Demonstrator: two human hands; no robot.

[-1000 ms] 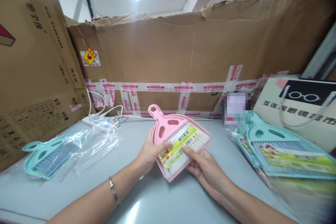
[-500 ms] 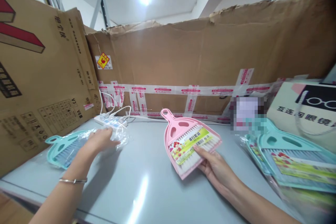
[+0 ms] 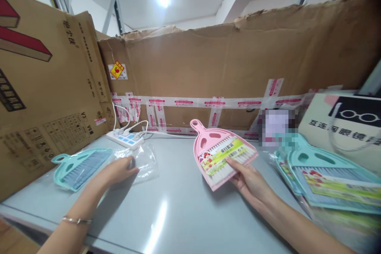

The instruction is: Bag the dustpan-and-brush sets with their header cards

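Note:
In my right hand (image 3: 248, 176) is a pink dustpan (image 3: 210, 135) with a white-bristled brush (image 3: 220, 172) and a printed card (image 3: 223, 154) across it. The thumb lies on the front, the other fingers behind. The pan is tilted, handle up, above the table. My left hand (image 3: 120, 172) rests low over a clear plastic bag (image 3: 147, 162), thumb and fingers apart; its fingertips are partly hidden. Left of that hand lies a teal dustpan (image 3: 61, 172) with a blue-bristled brush (image 3: 86, 168), with clear plastic around it.
Teal dustpan sets (image 3: 324, 178) in clear wrap are stacked at the right, before a white paper bag (image 3: 321, 115) with a rope handle. A power strip (image 3: 126, 139) with white cables sits at the back left. Large cardboard boxes (image 3: 184, 71) wall the back and left of the grey table (image 3: 143, 214).
My left hand has come down and slightly toward me, and the clear bag lies more spread out. My right hand has moved the pink dustpan slightly right and up.

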